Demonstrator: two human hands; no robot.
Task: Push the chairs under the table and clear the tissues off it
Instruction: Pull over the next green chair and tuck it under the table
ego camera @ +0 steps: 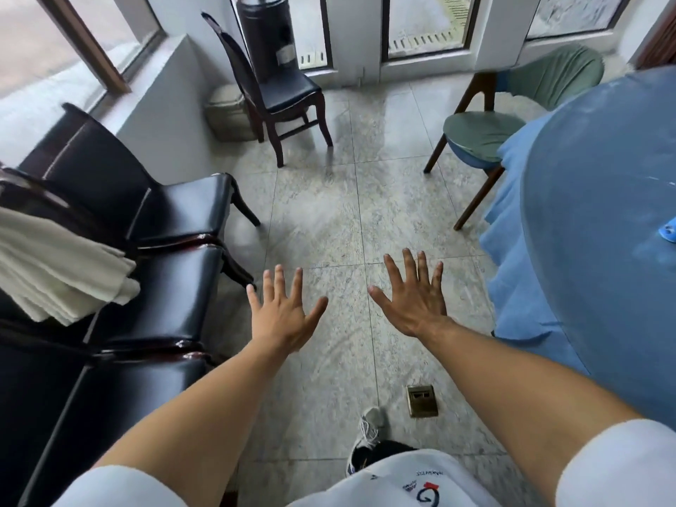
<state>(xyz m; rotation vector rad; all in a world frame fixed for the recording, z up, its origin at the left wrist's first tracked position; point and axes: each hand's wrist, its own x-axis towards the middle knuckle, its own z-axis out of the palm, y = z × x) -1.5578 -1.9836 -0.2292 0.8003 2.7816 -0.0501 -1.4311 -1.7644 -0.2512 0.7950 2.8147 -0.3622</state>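
Black chairs (153, 272): a row of dark padded seats along the left edge, one behind another, near to far.
Folded cloth (55, 265): pale, lying over the back of one of those chairs at far left.
Lone dark chair (278, 86): far, left of centre, standing apart beside a low bin (228, 111) and a black cylinder (269, 34).
Left hand (281, 316): stretched forward over the floor, fingers straight and spread, holding nothing, just right of the black chairs without touching them.
Right hand (415, 298): likewise flat and spread, empty, between the left hand and the table.
Green chair (486, 129): far right, well beyond both hands, its seat partly tucked at the table's edge.
Table (603, 199): round, blue cloth, right side; a small blue object (667, 230) lies at the frame edge.
Floor (329, 214): grey speckled tiles with a brass socket plate (422, 400) near the person's shoe (365, 437).
Room: glass doors and windows across the far wall.
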